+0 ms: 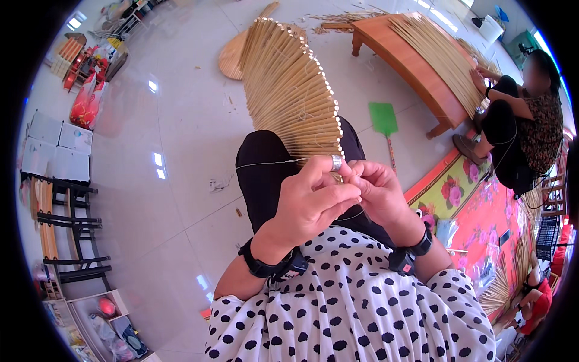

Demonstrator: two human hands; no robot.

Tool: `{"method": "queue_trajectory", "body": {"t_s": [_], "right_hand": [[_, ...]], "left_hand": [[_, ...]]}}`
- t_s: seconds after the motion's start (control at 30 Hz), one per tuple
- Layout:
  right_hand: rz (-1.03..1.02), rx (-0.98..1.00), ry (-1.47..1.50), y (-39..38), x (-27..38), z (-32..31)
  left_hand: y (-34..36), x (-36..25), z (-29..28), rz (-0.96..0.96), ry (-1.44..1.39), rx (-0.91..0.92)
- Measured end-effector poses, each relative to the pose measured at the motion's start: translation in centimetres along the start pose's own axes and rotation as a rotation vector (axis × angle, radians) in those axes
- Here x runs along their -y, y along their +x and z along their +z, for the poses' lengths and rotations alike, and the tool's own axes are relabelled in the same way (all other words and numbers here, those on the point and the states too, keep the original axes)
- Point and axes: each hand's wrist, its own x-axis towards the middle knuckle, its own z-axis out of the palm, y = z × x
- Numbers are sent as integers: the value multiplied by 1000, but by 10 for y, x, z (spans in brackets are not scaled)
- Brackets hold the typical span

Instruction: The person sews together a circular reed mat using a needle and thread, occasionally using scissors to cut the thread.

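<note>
A fan-shaped row of tan plant stalks (289, 84) with white cut ends along its right edge rests over my knees. At its near end my left hand (316, 196), with a metal ring thimble (336, 163) on one finger, is closed in a pinch. My right hand (381, 188) pinches right against it, fingertips meeting. A thin pale thread (265, 163) runs leftward from my left hand, and a loop hangs below the hands. What exactly lies between the fingertips is mostly hidden.
A round woven fan (230, 57) lies on the floor beyond the stalks. At the far right, a person (531, 127) handles stalks on a low wooden table (416, 66). A green fly swatter (383, 118) lies beside a floral mat (452, 199). Folded black stools (72, 229) stand left.
</note>
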Motion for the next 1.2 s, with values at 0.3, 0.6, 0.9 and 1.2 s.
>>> {"method": "queue_trajectory", "body": {"t_s": [0.3,0.6,0.9,1.2], "right_hand": [[205,428,-356,-11,16,7],[343,413,-506,-35,63,-42],[94,-35,-683,-89,107,-112],[133,-790,-1317,-164,139,-189]], "left_hand": [[7,-11,-40,-111,-586,-223],[10,-3,-49,-278,-774,-264],[7,0,-15,-429,-974,-151],[18,14,-40,-451,-1088,-148]]}}
